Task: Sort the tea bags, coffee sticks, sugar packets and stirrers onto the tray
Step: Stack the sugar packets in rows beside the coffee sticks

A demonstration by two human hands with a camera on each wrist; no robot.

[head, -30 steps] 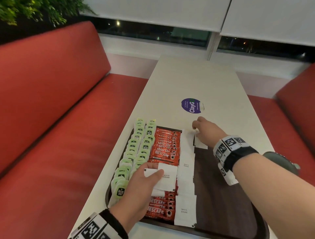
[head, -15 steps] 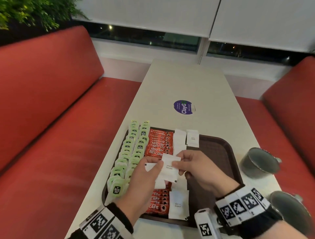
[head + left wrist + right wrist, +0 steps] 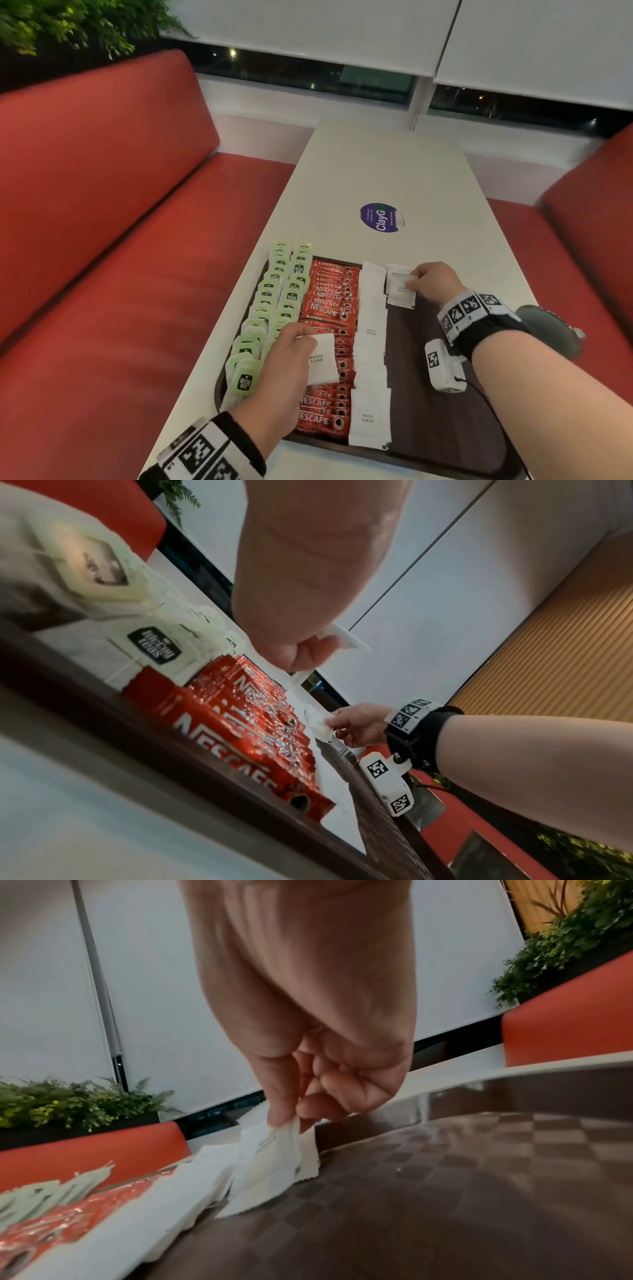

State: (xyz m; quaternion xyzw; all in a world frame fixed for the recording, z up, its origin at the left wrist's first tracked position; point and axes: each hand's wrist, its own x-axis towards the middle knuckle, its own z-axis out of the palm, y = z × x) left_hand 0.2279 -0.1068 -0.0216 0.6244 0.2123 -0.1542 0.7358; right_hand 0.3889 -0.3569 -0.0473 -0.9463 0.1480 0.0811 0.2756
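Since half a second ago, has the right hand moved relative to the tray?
Yes. The right hand has gone from the middle of the tray, beside the left hand, out to the tray's far edge, where it pinches a sugar packet.

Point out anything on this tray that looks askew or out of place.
Little stands out. The green tea bags overhang the tray's left rim and far edge rather than lying fully inside. The coffee sticks and sugar packets lie in tidy columns.
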